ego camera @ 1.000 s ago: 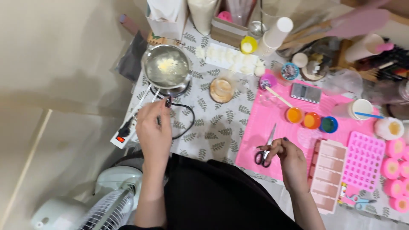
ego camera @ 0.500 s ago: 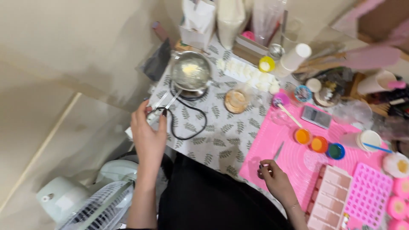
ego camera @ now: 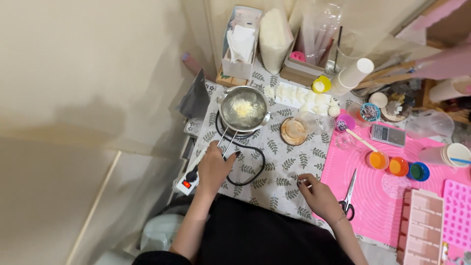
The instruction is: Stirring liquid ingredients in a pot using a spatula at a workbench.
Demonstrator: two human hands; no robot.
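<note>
Two hands at work | left hand (ego camera: 214, 169) curls closed around the thin wire handle (ego camera: 224, 142) of the small silver metal pot (ego camera: 244, 109) | pale lumps in the pot look unmelted, on the burner | right hand (ego camera: 321, 198) rests loosely closed, empty, by the scissors (ego camera: 349, 196) | pink moulds (ego camera: 423, 225) look unfilled

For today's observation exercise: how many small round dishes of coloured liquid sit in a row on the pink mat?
3: an orange dish on the left, a darker orange dish in the middle and a green dish on the right, side by side on the pink mat. None looks hidden.
</note>
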